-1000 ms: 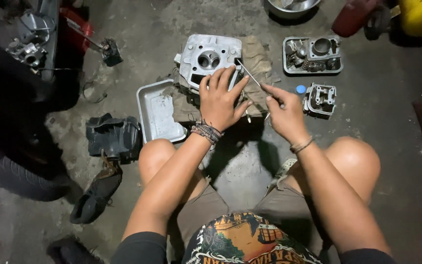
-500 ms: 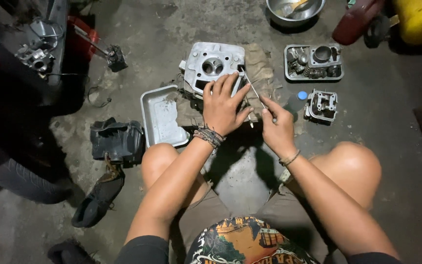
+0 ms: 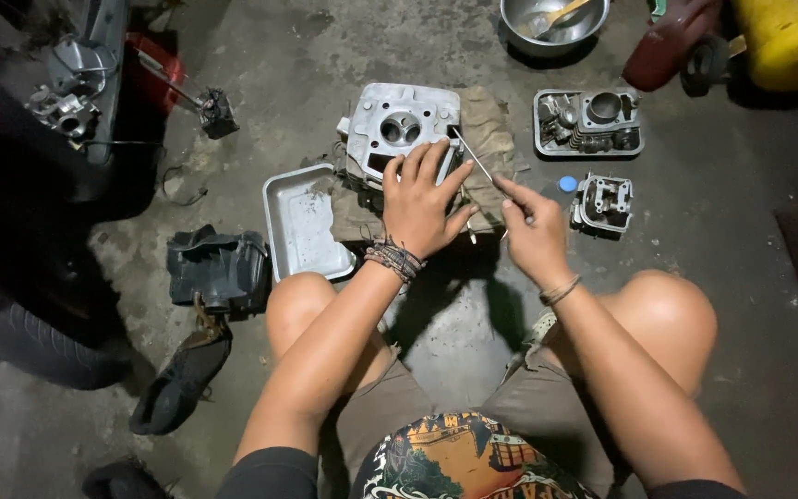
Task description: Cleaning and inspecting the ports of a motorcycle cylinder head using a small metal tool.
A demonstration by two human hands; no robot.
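Two hands closing in on the engine block

Both hands have drawn nearer the middle of the frame over the last second. My left hand [image 3: 422, 199] lay flat over the right side of the grey engine block [image 3: 401, 125] a moment ago; now it has slid down to the lower right corner, fingers spread and pressing it steady on the rag [image 3: 491, 139]. My right hand [image 3: 530, 226], which was farther right and lower, has come in closer, pinching a thin metal rod [image 3: 473, 155] whose tip now touches the block's right edge instead of hanging off it. I judge the tool is being set to work at that corner, with the left hand bracing.

Room is tight on the left: the empty metal tray [image 3: 305, 222] sits just beside the block, almost under my left wrist. To the right, a small finned engine part [image 3: 602, 201] and a blue cap [image 3: 567, 184] lie near my right knuckles, and a tray of parts [image 3: 588, 122] sits above them. A steel bowl [image 3: 554, 23] is at the top edge. Bare floor [image 3: 454, 323] opens between my knees, the freest space for pulling back. A black shoe [image 3: 182, 374] lies lower left, well apart.
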